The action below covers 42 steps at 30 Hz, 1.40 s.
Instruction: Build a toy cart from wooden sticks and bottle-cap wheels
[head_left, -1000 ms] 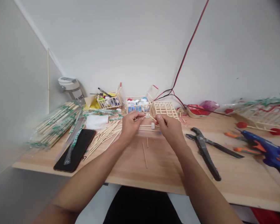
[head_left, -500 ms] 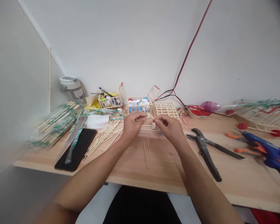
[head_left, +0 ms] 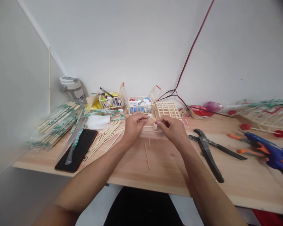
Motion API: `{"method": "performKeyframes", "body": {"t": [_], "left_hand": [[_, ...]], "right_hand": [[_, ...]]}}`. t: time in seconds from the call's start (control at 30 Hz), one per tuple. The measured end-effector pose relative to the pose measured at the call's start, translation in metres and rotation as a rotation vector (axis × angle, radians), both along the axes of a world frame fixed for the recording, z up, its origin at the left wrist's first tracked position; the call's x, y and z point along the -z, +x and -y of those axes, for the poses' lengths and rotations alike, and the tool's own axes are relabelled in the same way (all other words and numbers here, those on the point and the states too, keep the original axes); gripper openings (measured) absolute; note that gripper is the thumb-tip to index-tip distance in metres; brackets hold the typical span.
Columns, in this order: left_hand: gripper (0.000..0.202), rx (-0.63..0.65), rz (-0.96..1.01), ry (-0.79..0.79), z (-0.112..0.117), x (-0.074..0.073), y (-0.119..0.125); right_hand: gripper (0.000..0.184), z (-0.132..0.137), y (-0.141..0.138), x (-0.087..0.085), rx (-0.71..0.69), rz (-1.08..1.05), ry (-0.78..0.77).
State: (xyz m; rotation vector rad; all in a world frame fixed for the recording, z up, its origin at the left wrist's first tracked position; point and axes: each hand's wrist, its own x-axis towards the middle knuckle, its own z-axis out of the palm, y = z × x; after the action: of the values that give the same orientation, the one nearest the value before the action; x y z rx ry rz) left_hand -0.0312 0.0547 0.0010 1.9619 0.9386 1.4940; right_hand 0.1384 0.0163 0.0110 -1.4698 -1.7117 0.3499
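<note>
Well, a small white bottle cap (head_left: 155,126) sits between the hands, near the middle of the table (head_left: 169,169) and toward its back half. The right hand (head_left: 172,130) is closed on it, with the fingertips (head_left: 159,121) pinching at its side. The left hand (head_left: 134,128) grips a thin stick (head_left: 147,118) between thumb and fingers, its tip reaching toward the cap. Whether the two pieces touch is hidden. Such small parts seem to need fingertip work, which would explain why both hands are raised and close together.

Two parallel sticks (head_left: 151,131) lie just below the cap, and two short loose sticks (head_left: 146,156) lie nearer the front edge. Behind the hands are a stick lattice (head_left: 167,110) and a stick basket of caps (head_left: 140,105). Loose sticks (head_left: 103,139), a tissue (head_left: 98,122) and a phone (head_left: 77,150) fill the left side. Black pliers (head_left: 206,153) and a blue glue gun (head_left: 271,150) lie to the right, within reach but clear of the hands. Bare wood in front of the hands leaves the most open room for moving.
</note>
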Motion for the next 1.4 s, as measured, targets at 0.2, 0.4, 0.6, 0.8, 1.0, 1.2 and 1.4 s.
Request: {"method": "performKeyframes", "body": {"t": [0.2,0.4,0.6,0.8,1.0,1.2,1.4], "left_hand": [[0.019,-0.002,-0.007,-0.013,0.001,-0.001,0.001],[0.016,-0.001,-0.008,-0.027,0.004,-0.003,0.002],[0.016,0.012,0.029,-0.044,0.012,-0.005,0.006],[0.014,0.042,0.048,-0.061,0.022,-0.002,0.017],[0.017,0.059,-0.025,-0.063,0.034,-0.002,0.024],[0.017,0.043,-0.028,-0.074,0.048,0.004,0.025],[0.018,0.047,0.043,-0.089,0.060,0.010,0.021]], "right_hand": [[0.018,0.000,0.003,-0.001,0.016,0.053,-0.012],[0.025,0.004,0.007,-0.009,0.058,0.087,0.002],[0.039,0.015,0.014,-0.012,0.102,0.049,-0.029],[0.043,0.029,0.019,-0.004,0.078,-0.028,-0.059],[0.032,0.045,0.026,0.003,0.130,-0.116,-0.055],[0.031,0.062,0.028,0.001,0.166,-0.079,-0.063],[0.031,0.069,0.026,0.013,0.165,-0.021,-0.046]]}}
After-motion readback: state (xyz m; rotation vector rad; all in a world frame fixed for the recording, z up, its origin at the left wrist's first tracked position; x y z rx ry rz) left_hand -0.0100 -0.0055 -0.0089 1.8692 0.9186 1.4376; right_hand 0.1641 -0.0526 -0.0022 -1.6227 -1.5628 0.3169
